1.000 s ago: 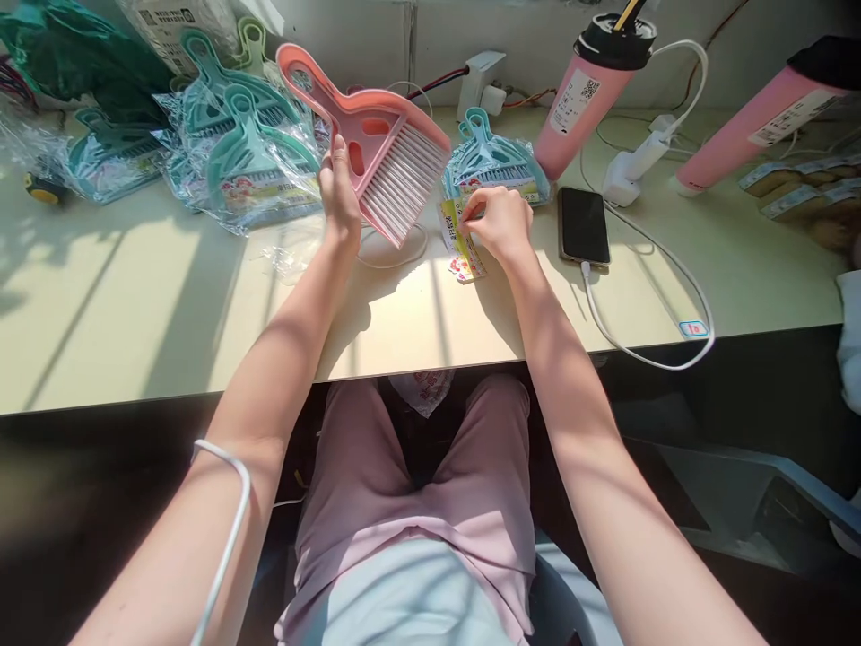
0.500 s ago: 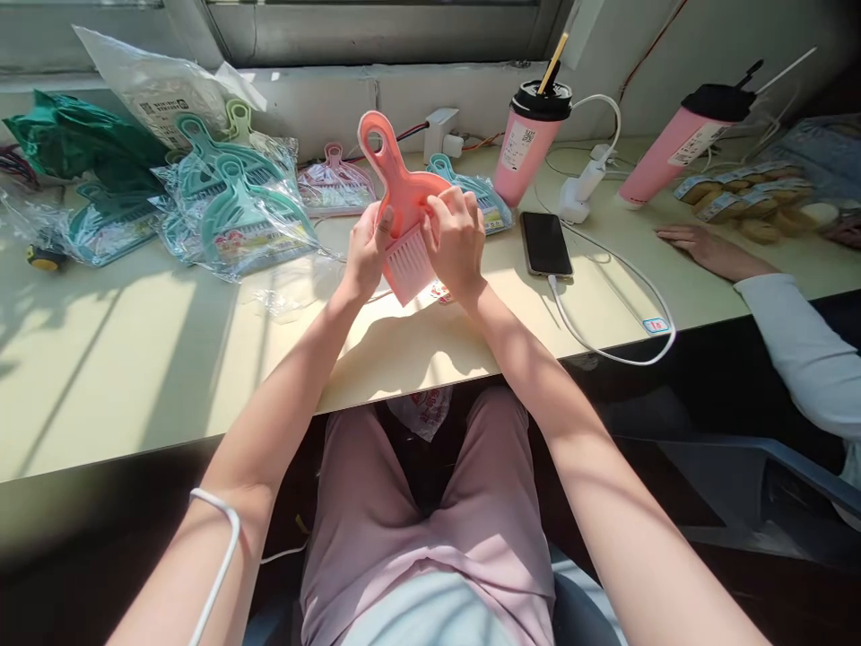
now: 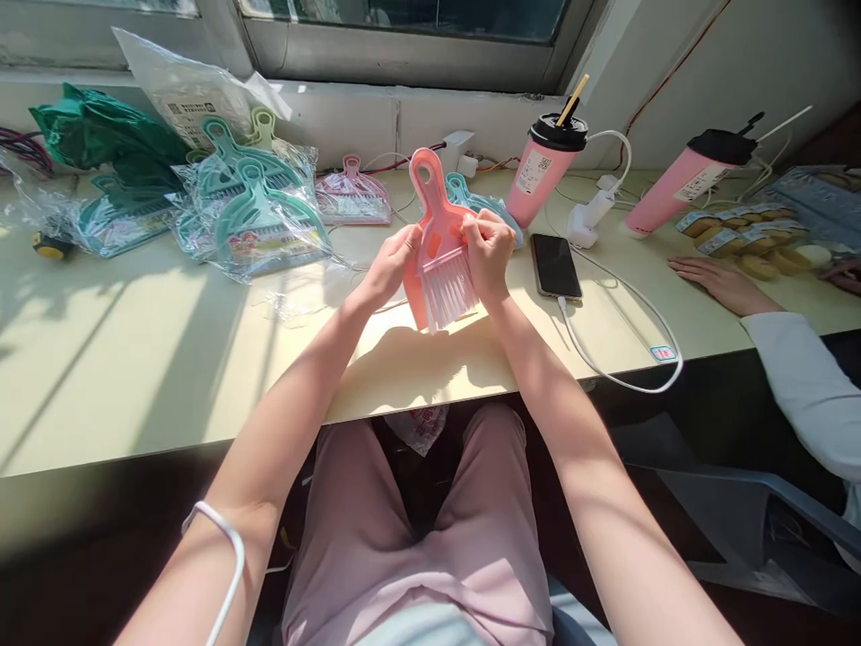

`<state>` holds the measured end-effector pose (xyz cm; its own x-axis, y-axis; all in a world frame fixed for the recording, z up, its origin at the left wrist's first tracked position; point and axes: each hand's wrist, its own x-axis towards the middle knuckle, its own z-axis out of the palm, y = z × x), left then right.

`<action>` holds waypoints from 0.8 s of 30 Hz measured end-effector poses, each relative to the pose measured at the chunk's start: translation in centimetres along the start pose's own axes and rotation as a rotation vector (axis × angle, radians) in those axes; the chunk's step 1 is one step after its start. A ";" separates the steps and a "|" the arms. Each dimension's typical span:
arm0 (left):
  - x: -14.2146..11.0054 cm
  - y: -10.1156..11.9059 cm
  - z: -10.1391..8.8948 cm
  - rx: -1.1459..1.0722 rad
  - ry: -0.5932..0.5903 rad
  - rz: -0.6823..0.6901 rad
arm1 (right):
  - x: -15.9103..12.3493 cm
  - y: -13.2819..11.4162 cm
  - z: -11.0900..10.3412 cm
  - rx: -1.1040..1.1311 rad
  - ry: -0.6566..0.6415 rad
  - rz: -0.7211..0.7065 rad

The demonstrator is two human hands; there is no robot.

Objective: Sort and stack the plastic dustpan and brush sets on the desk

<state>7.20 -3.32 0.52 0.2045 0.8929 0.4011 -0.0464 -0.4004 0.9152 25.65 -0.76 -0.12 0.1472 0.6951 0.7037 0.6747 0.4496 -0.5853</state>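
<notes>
Over the table's front part I hold a small pink dustpan point(image 3: 415, 301) with a matching pink hand brush point(image 3: 447, 289) lying against its front. Their handles overlap at the top, and the pale bristles point down. My left hand point(image 3: 394, 262) is closed on the left edge, thumb in front. At the right edge, my right hand point(image 3: 491, 249) pinches the set near the brush's shoulder with curled fingers. Behind it, a blue dustpan set point(image 3: 464, 190) in clear wrapping is partly hidden. A wrapped pink set point(image 3: 352, 193) lies farther back to the left.
Several wrapped green dustpan sets point(image 3: 269, 215) are heaped at the left, beside a green plastic bag point(image 3: 100, 135). On the right are a phone point(image 3: 556, 266) on a white cable, two pink cups point(image 3: 538, 170) and packaged food point(image 3: 746, 229). Another person's hand point(image 3: 723, 283) rests on the table.
The view has shifted slightly. The pink set is more upright, and more of the brush's bristles show in front of the dustpan. My right hand has moved from its front to its right edge.
</notes>
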 end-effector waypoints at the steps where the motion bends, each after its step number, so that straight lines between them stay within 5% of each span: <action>1: 0.0 0.0 -0.1 0.001 -0.002 -0.001 | -0.1 0.0 0.1 0.013 0.003 0.008; 7: 0.0 -0.4 -0.9 0.046 -0.029 -0.006 | -0.5 -0.5 0.6 0.107 -0.066 0.068; 15: -0.9 1.2 0.4 0.255 0.104 0.141 | -2.0 -4.1 0.0 -0.078 -0.035 -0.044; 24: 0.8 -0.5 1.5 0.038 0.107 0.090 | -0.6 -3.6 -1.5 -0.009 -0.034 0.086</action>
<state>8.86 -2.74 0.36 0.0954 0.8694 0.4849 -0.0223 -0.4851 0.8742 24.19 -3.67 2.15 0.1801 0.7496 0.6369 0.6669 0.3829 -0.6392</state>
